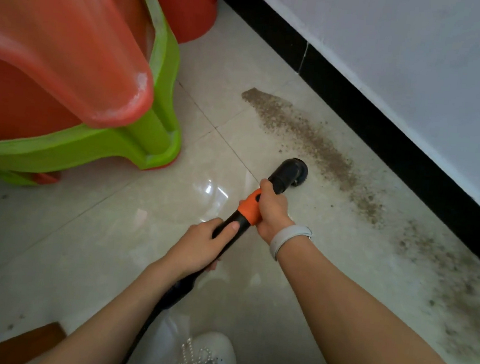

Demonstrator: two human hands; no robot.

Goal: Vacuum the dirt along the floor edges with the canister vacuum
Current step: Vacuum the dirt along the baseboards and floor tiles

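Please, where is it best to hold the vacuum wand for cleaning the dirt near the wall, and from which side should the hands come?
Hold the vacuum wand on its straight part behind the brush head, coming from above and behind. The right hand grips the orange collar, the left hand the black tube lower down. The wand slopes down toward the dirt strip, so this probably steers the head well.

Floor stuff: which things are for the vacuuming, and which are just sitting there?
For the job:
vacuum wand, gripped by left hand and right hand
round brush nozzle
strip of dirt beside the black baseboard

Just there:
stacked red and green plastic stools
white shoe
wristband
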